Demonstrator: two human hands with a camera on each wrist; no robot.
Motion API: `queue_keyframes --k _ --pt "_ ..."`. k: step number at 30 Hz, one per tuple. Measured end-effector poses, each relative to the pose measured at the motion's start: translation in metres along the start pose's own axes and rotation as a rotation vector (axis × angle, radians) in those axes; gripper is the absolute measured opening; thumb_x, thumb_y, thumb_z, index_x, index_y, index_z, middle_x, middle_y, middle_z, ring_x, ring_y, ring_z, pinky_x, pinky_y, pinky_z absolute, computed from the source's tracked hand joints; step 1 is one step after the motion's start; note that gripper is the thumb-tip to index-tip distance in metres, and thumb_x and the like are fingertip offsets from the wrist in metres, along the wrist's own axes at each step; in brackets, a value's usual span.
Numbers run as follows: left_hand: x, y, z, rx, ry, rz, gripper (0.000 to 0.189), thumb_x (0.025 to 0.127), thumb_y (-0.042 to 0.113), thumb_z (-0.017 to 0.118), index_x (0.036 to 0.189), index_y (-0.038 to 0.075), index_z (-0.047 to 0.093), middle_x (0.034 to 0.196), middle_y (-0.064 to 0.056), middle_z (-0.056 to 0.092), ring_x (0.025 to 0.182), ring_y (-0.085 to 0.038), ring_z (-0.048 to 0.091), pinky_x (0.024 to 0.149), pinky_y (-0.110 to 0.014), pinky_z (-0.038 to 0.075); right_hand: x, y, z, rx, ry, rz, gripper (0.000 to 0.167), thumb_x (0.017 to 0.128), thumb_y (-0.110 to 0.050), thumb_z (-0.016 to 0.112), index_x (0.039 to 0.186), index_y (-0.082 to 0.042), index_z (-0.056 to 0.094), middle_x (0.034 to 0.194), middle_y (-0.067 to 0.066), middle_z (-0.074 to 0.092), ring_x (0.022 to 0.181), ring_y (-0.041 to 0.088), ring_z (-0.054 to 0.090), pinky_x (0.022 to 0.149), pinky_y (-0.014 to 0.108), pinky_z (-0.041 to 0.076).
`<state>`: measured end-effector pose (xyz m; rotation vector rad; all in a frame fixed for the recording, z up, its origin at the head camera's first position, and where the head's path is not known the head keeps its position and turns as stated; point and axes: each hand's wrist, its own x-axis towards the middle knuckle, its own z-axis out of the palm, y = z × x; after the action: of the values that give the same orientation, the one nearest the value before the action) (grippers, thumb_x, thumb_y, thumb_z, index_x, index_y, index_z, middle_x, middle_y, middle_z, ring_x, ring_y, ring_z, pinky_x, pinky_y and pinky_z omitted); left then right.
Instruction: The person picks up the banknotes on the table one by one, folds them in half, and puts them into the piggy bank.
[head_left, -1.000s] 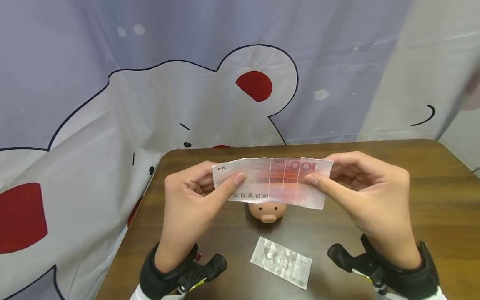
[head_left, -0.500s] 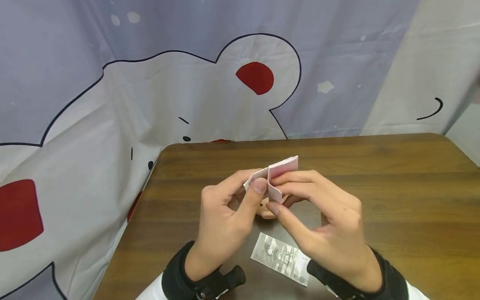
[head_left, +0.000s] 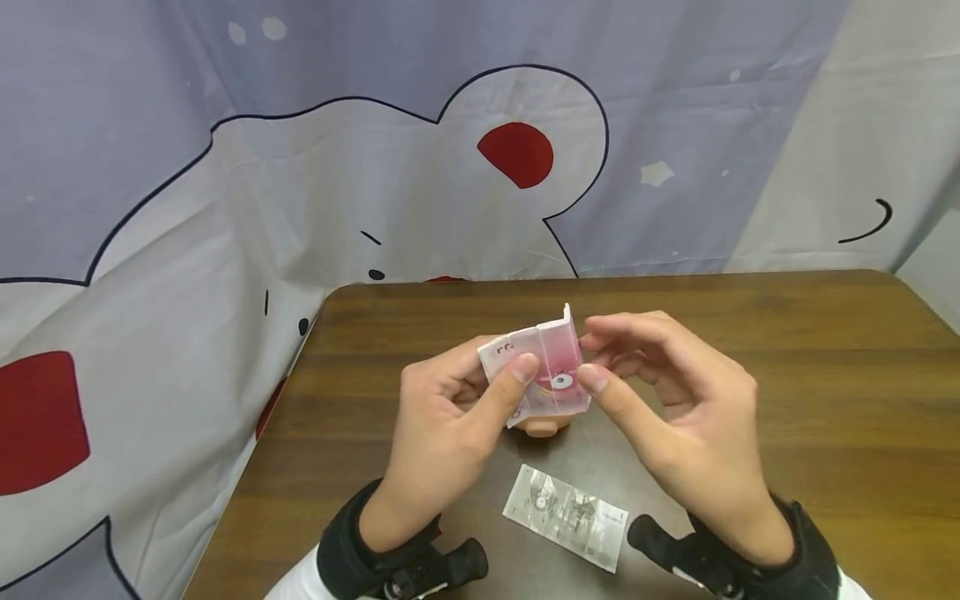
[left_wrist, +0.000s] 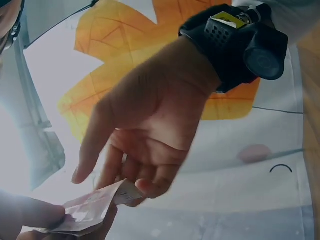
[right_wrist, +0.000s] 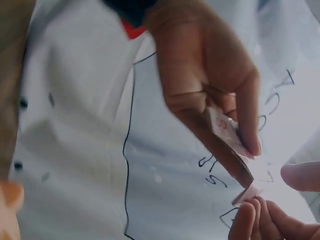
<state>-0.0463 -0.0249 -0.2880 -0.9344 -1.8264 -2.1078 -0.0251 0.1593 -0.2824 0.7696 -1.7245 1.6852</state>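
A pink banknote [head_left: 551, 358], folded to a shorter width with creases and a small upright flap at its right end, is held over the table. My left hand [head_left: 450, 433] pinches it, thumb on the near face and fingers behind. Beside the note's right end is my right hand [head_left: 682, 425]. In the right wrist view its thumb stands apart from its fingers [right_wrist: 260, 220], which are close to the flap. Behind the note, a pig figure [head_left: 543, 427] is mostly hidden, only its snout showing. A grey printed note [head_left: 566, 518] lies flat on the table nearer to me.
The brown wooden table [head_left: 825, 400] extends to both sides of my hands. A patterned cloth [head_left: 337, 192] hangs behind its far edge and down the left side. Black wrist bands [head_left: 375, 542] with cameras are worn on both wrists.
The banknote was stretched wide between both hands, then folded in on itself. My right fingers were on its folded part half a second ago; now that hand has loosened and moved right.
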Motion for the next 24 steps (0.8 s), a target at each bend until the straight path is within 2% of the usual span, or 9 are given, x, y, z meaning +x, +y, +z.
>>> queue_keyframes --k 2,4,6,9,13,18,21,24 --pt "0.0 0.001 -0.001 -0.046 -0.033 -0.022 0.013 0.094 -0.002 0.06 0.104 -0.009 0.066 0.087 -0.022 0.071 0.07 -0.024 0.071 0.059 -0.04 0.06 0.001 -0.003 -0.003 0.003 -0.028 0.128 0.033 0.081 0.016 0.067 0.114 0.01 0.064 0.103 0.025 0.065 0.089 0.027 0.065 0.078 0.028 0.057" --pt "0.0 0.001 -0.002 -0.044 -0.05 -0.026 0.013 0.094 -0.002 0.06 0.104 -0.008 0.066 0.086 -0.022 0.071 0.07 -0.023 0.071 0.06 -0.04 0.06 0.001 -0.004 -0.007 0.007 -0.045 0.228 0.032 0.083 0.015 0.067 0.114 0.007 0.064 0.104 0.023 0.066 0.09 0.027 0.066 0.076 0.029 0.058" --pt "0.0 0.002 -0.003 -0.045 -0.065 -0.04 0.013 0.095 -0.001 0.06 0.104 -0.008 0.067 0.085 -0.021 0.071 0.069 -0.023 0.071 0.06 -0.04 0.06 0.001 -0.003 -0.01 0.022 -0.051 0.27 0.028 0.083 0.016 0.067 0.11 0.008 0.066 0.101 0.022 0.067 0.086 0.026 0.066 0.072 0.028 0.058" --pt "0.002 0.005 -0.005 0.019 -0.063 -0.06 0.014 0.092 0.001 0.065 0.104 -0.003 0.069 0.087 -0.014 0.073 0.071 -0.021 0.07 0.062 -0.038 0.06 0.0 -0.001 -0.013 0.061 -0.031 0.256 0.021 0.079 0.019 0.068 0.099 0.011 0.066 0.09 0.02 0.067 0.075 0.022 0.066 0.067 0.026 0.058" --pt "0.004 0.009 -0.011 0.054 -0.027 -0.051 0.015 0.087 0.0 0.072 0.101 -0.001 0.072 0.091 -0.011 0.074 0.077 -0.023 0.071 0.066 -0.04 0.06 -0.001 0.001 -0.016 0.111 0.04 0.175 0.019 0.074 0.025 0.068 0.091 0.017 0.064 0.083 0.02 0.064 0.068 0.021 0.064 0.065 0.025 0.057" --pt "0.004 0.01 -0.013 0.078 0.033 0.021 0.01 0.083 -0.003 0.074 0.093 -0.004 0.075 0.087 -0.012 0.074 0.074 -0.024 0.072 0.063 -0.038 0.06 -0.001 0.002 -0.016 0.117 0.108 0.099 0.019 0.071 0.028 0.069 0.087 0.019 0.064 0.078 0.022 0.065 0.065 0.022 0.063 0.063 0.024 0.056" --pt "0.003 0.009 -0.009 0.113 0.065 0.115 0.009 0.082 -0.005 0.075 0.091 -0.006 0.074 0.085 -0.014 0.074 0.072 -0.022 0.072 0.063 -0.036 0.06 -0.001 0.009 -0.009 0.105 0.164 -0.084 0.016 0.067 0.027 0.071 0.08 0.021 0.064 0.074 0.023 0.066 0.066 0.023 0.063 0.062 0.023 0.055" --pt "0.002 0.009 -0.002 0.187 0.095 0.256 0.011 0.079 -0.006 0.076 0.09 -0.007 0.075 0.085 -0.015 0.074 0.075 -0.021 0.073 0.066 -0.033 0.06 -0.001 0.02 -0.001 -0.012 0.247 -0.356 0.013 0.063 0.022 0.075 0.071 0.02 0.065 0.068 0.024 0.066 0.064 0.024 0.064 0.062 0.024 0.054"
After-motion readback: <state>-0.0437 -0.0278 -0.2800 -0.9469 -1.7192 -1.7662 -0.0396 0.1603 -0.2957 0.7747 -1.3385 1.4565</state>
